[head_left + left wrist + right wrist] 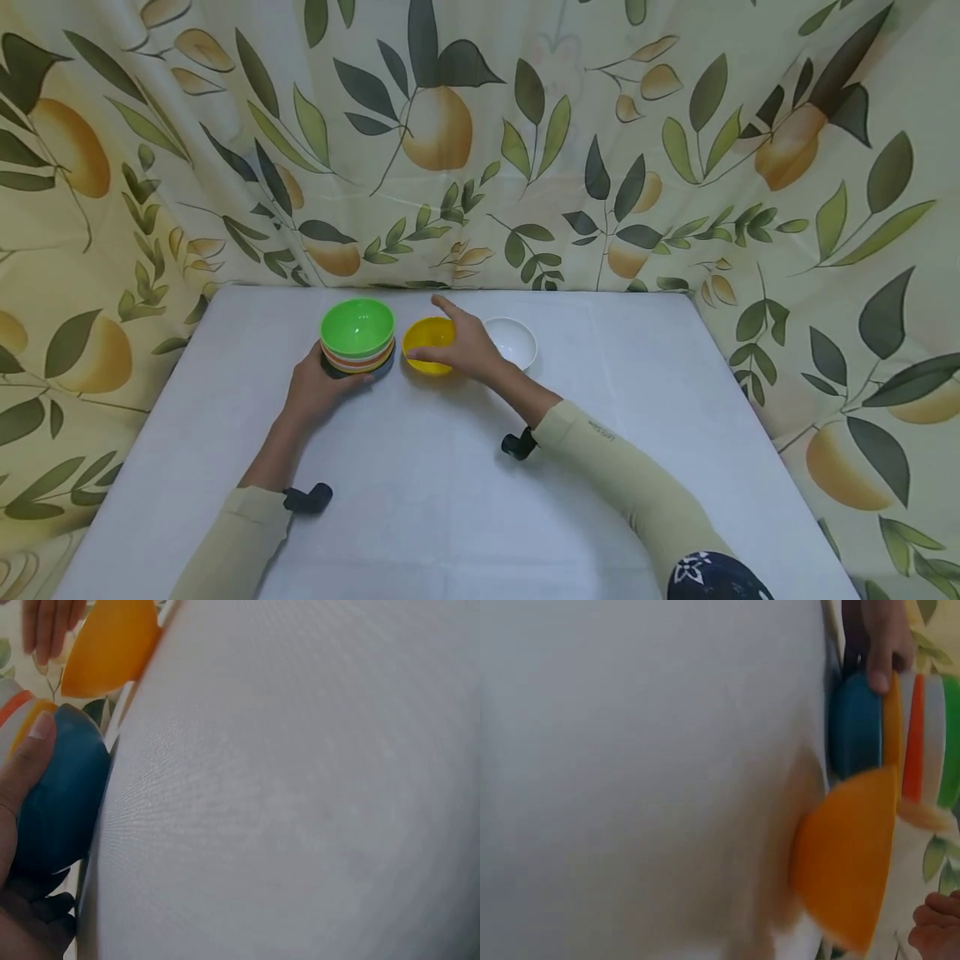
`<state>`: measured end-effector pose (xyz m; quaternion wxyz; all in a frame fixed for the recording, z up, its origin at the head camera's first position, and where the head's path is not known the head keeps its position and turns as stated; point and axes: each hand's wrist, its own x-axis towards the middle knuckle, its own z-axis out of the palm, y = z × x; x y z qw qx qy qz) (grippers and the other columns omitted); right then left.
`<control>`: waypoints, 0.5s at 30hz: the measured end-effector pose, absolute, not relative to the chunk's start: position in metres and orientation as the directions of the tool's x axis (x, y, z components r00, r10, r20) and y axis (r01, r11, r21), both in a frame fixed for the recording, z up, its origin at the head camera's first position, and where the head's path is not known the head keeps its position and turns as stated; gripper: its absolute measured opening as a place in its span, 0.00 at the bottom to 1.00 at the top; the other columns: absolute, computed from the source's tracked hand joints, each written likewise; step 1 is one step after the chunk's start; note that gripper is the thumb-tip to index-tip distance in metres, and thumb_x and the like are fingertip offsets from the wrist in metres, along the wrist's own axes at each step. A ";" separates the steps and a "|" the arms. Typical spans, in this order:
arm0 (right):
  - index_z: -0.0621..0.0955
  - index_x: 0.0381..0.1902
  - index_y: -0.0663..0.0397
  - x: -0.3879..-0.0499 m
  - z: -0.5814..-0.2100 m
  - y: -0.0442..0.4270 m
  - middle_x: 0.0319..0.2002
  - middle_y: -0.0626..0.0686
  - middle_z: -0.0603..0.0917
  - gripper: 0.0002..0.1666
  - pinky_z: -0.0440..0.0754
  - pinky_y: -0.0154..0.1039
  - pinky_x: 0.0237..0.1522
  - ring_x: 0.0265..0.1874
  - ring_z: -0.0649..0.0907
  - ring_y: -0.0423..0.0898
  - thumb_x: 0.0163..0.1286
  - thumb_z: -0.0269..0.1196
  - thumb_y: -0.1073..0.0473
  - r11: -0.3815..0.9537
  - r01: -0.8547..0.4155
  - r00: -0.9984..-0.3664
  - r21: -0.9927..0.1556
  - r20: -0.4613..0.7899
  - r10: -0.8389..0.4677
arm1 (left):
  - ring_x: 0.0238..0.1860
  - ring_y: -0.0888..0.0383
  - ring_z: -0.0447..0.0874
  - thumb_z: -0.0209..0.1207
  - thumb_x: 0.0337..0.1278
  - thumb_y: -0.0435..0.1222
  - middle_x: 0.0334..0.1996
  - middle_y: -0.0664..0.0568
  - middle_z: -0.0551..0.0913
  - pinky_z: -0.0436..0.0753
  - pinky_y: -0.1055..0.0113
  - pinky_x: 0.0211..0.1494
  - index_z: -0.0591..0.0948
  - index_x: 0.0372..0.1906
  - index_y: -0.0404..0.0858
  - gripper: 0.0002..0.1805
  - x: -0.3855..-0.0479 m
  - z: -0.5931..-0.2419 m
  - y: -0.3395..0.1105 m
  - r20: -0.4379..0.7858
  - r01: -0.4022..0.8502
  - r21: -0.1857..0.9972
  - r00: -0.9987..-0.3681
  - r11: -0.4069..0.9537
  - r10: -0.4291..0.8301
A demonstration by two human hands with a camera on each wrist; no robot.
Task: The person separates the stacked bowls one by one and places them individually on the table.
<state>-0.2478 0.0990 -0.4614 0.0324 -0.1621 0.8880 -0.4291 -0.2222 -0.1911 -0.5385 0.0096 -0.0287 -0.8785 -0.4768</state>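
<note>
Left hand [317, 390] grips bowls [357, 330], right hand [468, 343] spreads over yellow bowl [426, 335], sleeve lettering [601, 430] illegible.

Green round plastic-looking bowl [357, 321]: smooth and glossy, with small highlights on my head feed.
Dark-blue round plastic-looking bowl [75, 787]: smooth wall, soft sheen.
Yellow-orange round plastic-looking bowl [847, 855]: smooth outside.
White round bowl [517, 340]: smooth; I can't tell its material.
White cloth table cover [420, 492]: matt, faintly creased.
Cream fruit-and-leaf-printed cloth curtain [495, 217]: I see soft folds, mostly matt.
Pale-beige cloth sleeve [630, 475]: matt, lightly wrinkled.
</note>
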 end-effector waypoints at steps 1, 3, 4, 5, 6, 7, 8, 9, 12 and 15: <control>0.62 0.83 0.50 -0.249 -0.461 0.091 0.78 0.52 0.68 0.63 0.71 0.56 0.74 0.74 0.70 0.53 0.57 0.80 0.38 0.584 -0.273 -0.938 -0.765 0.078 -0.337 | 0.74 0.36 0.67 0.82 0.46 0.52 0.72 0.34 0.72 0.66 0.39 0.76 0.61 0.80 0.35 0.61 -0.222 -0.539 -0.191 0.048 0.064 0.837 -0.998 0.544 0.045; 0.62 0.83 0.51 -0.252 -0.460 0.077 0.78 0.53 0.69 0.64 0.72 0.54 0.73 0.73 0.71 0.53 0.57 0.79 0.36 0.604 -0.307 -0.921 -0.736 0.070 -0.383 | 0.73 0.36 0.68 0.82 0.47 0.51 0.71 0.34 0.72 0.67 0.38 0.76 0.61 0.80 0.34 0.60 -0.223 -0.539 -0.192 0.056 0.076 0.835 -0.997 0.545 0.053; 0.61 0.83 0.52 -0.253 -0.459 0.070 0.78 0.53 0.68 0.65 0.70 0.53 0.74 0.75 0.70 0.52 0.57 0.79 0.35 0.609 -0.321 -0.913 -0.725 0.066 -0.402 | 0.73 0.36 0.68 0.82 0.47 0.51 0.71 0.34 0.72 0.67 0.38 0.75 0.61 0.80 0.34 0.60 -0.223 -0.539 -0.192 0.060 0.081 0.835 -0.997 0.545 0.056; 0.61 0.83 0.53 -0.254 -0.459 0.064 0.78 0.53 0.68 0.65 0.70 0.51 0.75 0.75 0.70 0.52 0.57 0.78 0.34 0.617 -0.333 -0.906 -0.714 0.061 -0.419 | 0.73 0.36 0.68 0.82 0.48 0.51 0.71 0.34 0.72 0.68 0.38 0.75 0.61 0.80 0.34 0.59 -0.223 -0.539 -0.192 0.064 0.085 0.835 -0.996 0.544 0.058; 0.61 0.83 0.54 -0.255 -0.458 0.058 0.78 0.54 0.69 0.66 0.69 0.50 0.75 0.76 0.70 0.51 0.58 0.78 0.34 0.622 -0.343 -0.900 -0.704 0.057 -0.432 | 0.73 0.36 0.68 0.82 0.48 0.51 0.71 0.34 0.72 0.68 0.37 0.74 0.61 0.80 0.34 0.59 -0.223 -0.539 -0.193 0.068 0.088 0.833 -0.996 0.547 0.058; 0.61 0.83 0.56 -0.256 -0.457 0.053 0.78 0.55 0.70 0.66 0.70 0.49 0.75 0.75 0.70 0.51 0.58 0.78 0.33 0.622 -0.350 -0.895 -0.700 0.055 -0.442 | 0.73 0.36 0.68 0.82 0.48 0.51 0.71 0.34 0.72 0.69 0.37 0.74 0.61 0.80 0.34 0.59 -0.223 -0.539 -0.193 0.071 0.091 0.832 -0.996 0.548 0.058; 0.61 0.82 0.57 -0.257 -0.457 0.048 0.77 0.55 0.70 0.66 0.70 0.48 0.75 0.75 0.70 0.51 0.58 0.78 0.33 0.626 -0.353 -0.893 -0.696 0.050 -0.448 | 0.73 0.36 0.69 0.82 0.48 0.51 0.71 0.34 0.73 0.69 0.38 0.74 0.62 0.80 0.35 0.59 -0.223 -0.539 -0.193 0.072 0.092 0.832 -0.996 0.548 0.057; 0.61 0.82 0.58 -0.258 -0.456 0.044 0.76 0.56 0.71 0.66 0.71 0.47 0.74 0.75 0.71 0.50 0.58 0.78 0.33 0.623 -0.351 -0.891 -0.699 0.045 -0.452 | 0.73 0.36 0.69 0.82 0.48 0.51 0.71 0.34 0.73 0.69 0.38 0.73 0.62 0.80 0.35 0.59 -0.223 -0.539 -0.193 0.072 0.092 0.831 -0.996 0.549 0.057; 0.65 0.80 0.59 -0.260 -0.455 0.034 0.70 0.56 0.78 0.64 0.76 0.45 0.70 0.69 0.77 0.49 0.56 0.80 0.36 0.593 -0.341 -0.890 -0.729 0.048 -0.454 | 0.72 0.37 0.69 0.82 0.48 0.52 0.71 0.35 0.73 0.71 0.39 0.72 0.62 0.80 0.36 0.59 -0.223 -0.540 -0.194 0.067 0.088 0.832 -0.996 0.548 0.057; 0.68 0.78 0.58 -0.260 -0.455 0.029 0.64 0.53 0.83 0.62 0.80 0.42 0.65 0.62 0.81 0.46 0.53 0.82 0.37 0.572 -0.329 -0.896 -0.752 0.056 -0.441 | 0.70 0.37 0.71 0.82 0.47 0.53 0.70 0.35 0.74 0.73 0.39 0.70 0.62 0.79 0.36 0.59 -0.224 -0.541 -0.194 0.063 0.084 0.831 -0.996 0.550 0.056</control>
